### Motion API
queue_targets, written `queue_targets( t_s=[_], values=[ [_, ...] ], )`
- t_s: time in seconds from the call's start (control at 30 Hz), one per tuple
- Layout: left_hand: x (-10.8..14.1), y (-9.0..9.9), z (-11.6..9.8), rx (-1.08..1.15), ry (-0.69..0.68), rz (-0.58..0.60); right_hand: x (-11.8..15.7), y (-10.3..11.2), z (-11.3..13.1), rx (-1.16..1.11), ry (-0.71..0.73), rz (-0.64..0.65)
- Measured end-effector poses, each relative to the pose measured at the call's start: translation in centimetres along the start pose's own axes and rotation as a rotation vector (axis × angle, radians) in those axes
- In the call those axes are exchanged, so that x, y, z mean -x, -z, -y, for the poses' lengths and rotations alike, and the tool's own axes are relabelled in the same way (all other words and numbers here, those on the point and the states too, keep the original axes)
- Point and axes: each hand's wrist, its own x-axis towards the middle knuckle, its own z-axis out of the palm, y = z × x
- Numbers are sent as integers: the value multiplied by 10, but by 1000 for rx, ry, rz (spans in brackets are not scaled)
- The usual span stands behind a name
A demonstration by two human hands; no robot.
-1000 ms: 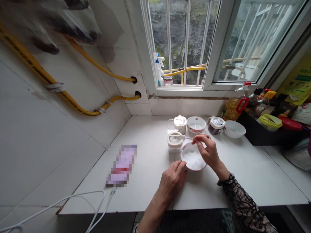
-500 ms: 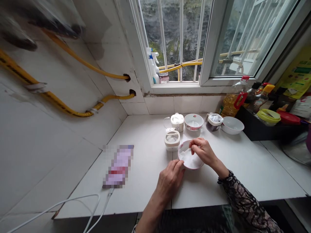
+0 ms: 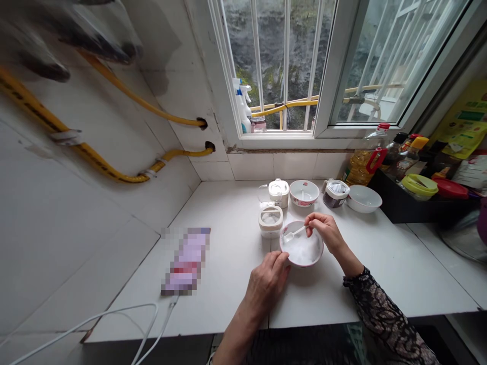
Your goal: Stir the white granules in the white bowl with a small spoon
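A white bowl (image 3: pixel 302 264) with a pink rim stands on the counter, with white grains, like salt or sugar, inside. My left hand (image 3: pixel 267 279) grips its near left rim between thumb and fingers. Pinched in my right hand (image 3: pixel 323 230) is a small white spoon (image 3: pixel 291 236), its scoop inside the bowl above the grains near the left wall. Just behind the bowl on the left is a seasoning jar (image 3: pixel 270 221) with a cream-rimmed clear lid. Another seasoning jar (image 3: pixel 279 191), its clear lid swung open, stands farther back.
Behind are a flowered bowl (image 3: pixel 304 193), a dark-filled jar (image 3: pixel 336 193) and a plain white bowl (image 3: pixel 364 198). An oil bottle (image 3: pixel 361 159) and a black rack (image 3: pixel 399 203) of bottles stand at right. A blurred purple item (image 3: pixel 186 261) with a white cable (image 3: pixel 152 324) lies left.
My right hand has moved slightly right and up with the spoon, so more of the spoon and the white grains shows. My left hand still holds the bowl's rim.
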Motion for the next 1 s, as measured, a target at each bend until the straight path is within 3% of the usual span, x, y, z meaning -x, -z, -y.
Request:
queue_targets(
  t_s=[0.17,0.3,0.4,0.5,0.63,0.7,0.8,1.0],
  values=[
    [-1,0,-1,-8,3,-2,-2,2,-3,-41,-2,-34],
    [-1,0,-1,-15,7,-2,-2,-3,-4,-43,81,-79],
    [-1,-1,-1,-21,6,-15,-1,-12,-5,18,216,-100],
    [-1,-1,-1,-22,2,-21,1,-21,-6,234,387,-122],
    [-1,-2,-1,-17,1,-21,3,-27,-6,647,694,-14],
    [-1,-3,0,-19,0,-28,4,-26,-4,717,782,0],
    [-1,-3,0,-21,-4,-24,6,-21,0,666,778,-92],
    [-1,-1,-1,-18,5,-15,11,-4,-1,579,584,-182]
  ],
)
